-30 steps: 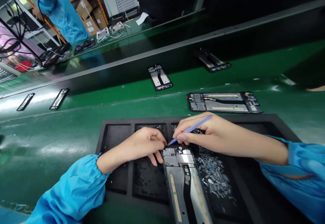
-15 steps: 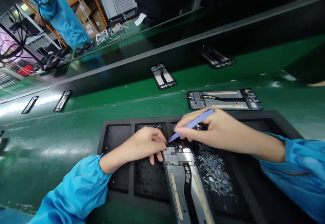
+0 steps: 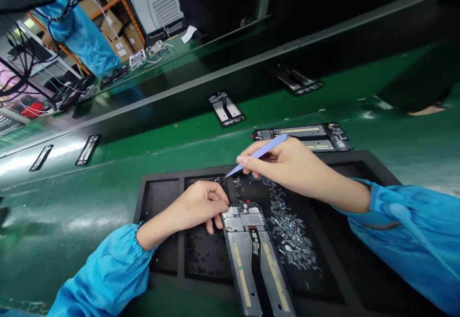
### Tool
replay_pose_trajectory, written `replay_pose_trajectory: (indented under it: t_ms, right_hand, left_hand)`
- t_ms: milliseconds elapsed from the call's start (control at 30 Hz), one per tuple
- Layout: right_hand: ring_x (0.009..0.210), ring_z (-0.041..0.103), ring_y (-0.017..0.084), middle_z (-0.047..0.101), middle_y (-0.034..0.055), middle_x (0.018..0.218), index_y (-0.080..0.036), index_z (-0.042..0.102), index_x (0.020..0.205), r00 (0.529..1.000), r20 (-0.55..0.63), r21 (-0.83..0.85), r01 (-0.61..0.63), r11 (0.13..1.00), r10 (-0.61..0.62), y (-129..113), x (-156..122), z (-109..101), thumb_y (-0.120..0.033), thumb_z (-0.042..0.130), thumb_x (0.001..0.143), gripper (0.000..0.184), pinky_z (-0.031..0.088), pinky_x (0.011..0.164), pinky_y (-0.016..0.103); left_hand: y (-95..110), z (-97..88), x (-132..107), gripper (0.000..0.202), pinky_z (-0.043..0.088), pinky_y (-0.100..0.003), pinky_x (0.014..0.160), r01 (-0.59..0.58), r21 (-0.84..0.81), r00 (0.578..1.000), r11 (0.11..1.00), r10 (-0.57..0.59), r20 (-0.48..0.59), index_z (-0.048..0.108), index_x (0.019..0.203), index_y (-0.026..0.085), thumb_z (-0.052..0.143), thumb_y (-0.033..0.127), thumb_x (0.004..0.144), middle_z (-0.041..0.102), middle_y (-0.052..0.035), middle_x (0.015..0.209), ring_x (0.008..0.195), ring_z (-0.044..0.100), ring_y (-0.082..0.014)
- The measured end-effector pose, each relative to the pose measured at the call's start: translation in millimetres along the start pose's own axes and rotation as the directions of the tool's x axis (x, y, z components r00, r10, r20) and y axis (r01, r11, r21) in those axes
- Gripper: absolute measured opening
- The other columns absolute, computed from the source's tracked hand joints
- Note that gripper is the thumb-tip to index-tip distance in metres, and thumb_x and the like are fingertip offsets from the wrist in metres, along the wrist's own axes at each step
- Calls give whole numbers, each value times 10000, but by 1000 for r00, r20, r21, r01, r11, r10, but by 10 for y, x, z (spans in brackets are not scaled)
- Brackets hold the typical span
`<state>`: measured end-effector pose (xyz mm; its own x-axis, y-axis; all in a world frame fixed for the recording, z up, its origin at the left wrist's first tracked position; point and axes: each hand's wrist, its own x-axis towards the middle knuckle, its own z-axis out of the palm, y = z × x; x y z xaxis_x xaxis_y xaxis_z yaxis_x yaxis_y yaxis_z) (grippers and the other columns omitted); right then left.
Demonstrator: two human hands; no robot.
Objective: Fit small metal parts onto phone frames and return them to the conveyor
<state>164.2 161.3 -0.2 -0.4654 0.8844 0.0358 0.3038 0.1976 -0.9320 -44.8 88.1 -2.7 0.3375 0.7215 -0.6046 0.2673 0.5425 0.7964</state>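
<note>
My left hand [image 3: 196, 207] is closed, with thumb and fingers at the upper left corner of an opened phone chassis [image 3: 245, 247]. This chassis has silver plates, yellowish strips and a dark ribbon down its middle, and a small red piece shows at its top edge. It rests tilted across a black compartment tray [image 3: 181, 240]. Above it, my right hand [image 3: 287, 161] grips blue tweezers [image 3: 265, 151] pointing down and left. Their tip is over the tray's upper part, apart from the chassis; whether it pinches anything is too small to tell. Small clear pieces [image 3: 293, 240] lie heaped in the tray.
Behind the tray another phone chassis [image 3: 316, 135] lies on the green bench [image 3: 151, 163], partly hidden by my right hand. More chassis [image 3: 227, 110] are spread along the strip beyond. A person in a blue sleeve [image 3: 84, 34] is at the back left, near cardboard boxes [image 3: 124, 48].
The tweezers in my right hand have lifted away from the chassis's top edge, up and to the left. My left hand stays at the corner. The whole view has shifted slightly.
</note>
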Motion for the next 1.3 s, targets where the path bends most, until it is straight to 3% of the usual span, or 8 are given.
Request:
replay_pose_trajectory:
  t_ms: [200, 500, 767, 967, 1067, 1167, 1233, 1300]
  right_hand:
    - [535, 562, 130, 647, 11, 631, -170, 736, 851, 989, -144, 103, 58, 993, -43, -18, 29, -23, -449, 656, 876, 291, 417, 483, 253]
    - [552, 557, 151, 599, -1, 627, -183, 735, 927, 878, -475, 218, 52, 975, 59, 172, 211, -105, -417, 668, 875, 249, 422, 497, 283]
    - [943, 670, 244, 724, 100, 1072, -202, 715, 1100, 772, -595, -231, 104, 967, -225, 369, 291, -146, -416, 564, 930, 312, 513, 860, 392]
    - [959, 651, 265, 712, 129, 987, -191, 621, 1006, 835, -499, -381, 28, 924, -231, 346, 302, -92, -400, 360, 996, 334, 483, 893, 417]
    - [1004, 625, 301, 690, 128, 919, -212, 553, 804, 874, -447, -501, -67, 863, -191, 275, 218, -54, -438, 484, 945, 276, 461, 891, 451]
    - [1088, 600, 337, 682, 101, 889, -199, 553, 746, 917, -381, -614, -157, 774, -116, 203, 285, -80, -464, 654, 870, 310, 410, 973, 541]
    - [1178, 568, 346, 688, 104, 958, -169, 616, 819, 934, -353, -667, -217, 713, -46, 124, 475, -126, -483, 699, 858, 327, 379, 1029, 583]
    - [1188, 578, 308, 673, 111, 1118, -143, 659, 1016, 936, -348, -693, -288, 661, 43, 29, 741, -167, -482, 676, 898, 359, 428, 1024, 557]
  left_hand:
    - [83, -41, -63, 171, 515, -173, 381, 7, -36, 999, 999, -5, 52, 583, 787, 137, 708, 241, 732, 610, 10, 632, 543, 631, -120]
    - [81, 0, -19, 101, 508, -167, 382, 46, -1, 999, 999, -46, -26, 566, 748, 149, 618, 168, 663, 595, 26, 542, 441, 579, -90]
    - [58, 0, -15, 109, 518, -189, 397, 63, 63, 997, 996, -60, -55, 565, 755, 156, 610, 198, 665, 594, 14, 585, 475, 605, -110]
    - [205, 30, -256, 122, 512, -227, 414, -1, 185, 974, 983, 43, -222, 563, 784, 150, 576, 266, 747, 602, -11, 665, 497, 642, -152]
    - [192, 199, -652, 201, 603, -332, 637, -110, 278, 849, 954, 236, -474, 583, 915, 158, 530, 334, 831, 660, -69, 871, 718, 706, -195]
    - [-131, 643, -907, 431, 475, -501, 1064, -169, 383, 630, 908, 398, -667, 555, 1212, 173, 578, 343, 816, 585, -165, 1294, 1221, 604, -312]
    - [-449, 1035, -859, 730, 402, -520, 1134, -109, 534, 451, 838, 520, -725, 506, 1367, 175, 711, 322, 682, 429, -213, 1494, 1371, 473, -398]
    - [-733, 1399, -678, 867, 416, -550, 1115, 15, 579, 402, 815, 525, -750, 503, 1401, 141, 776, 286, 591, 392, -260, 1505, 1365, 454, -474]
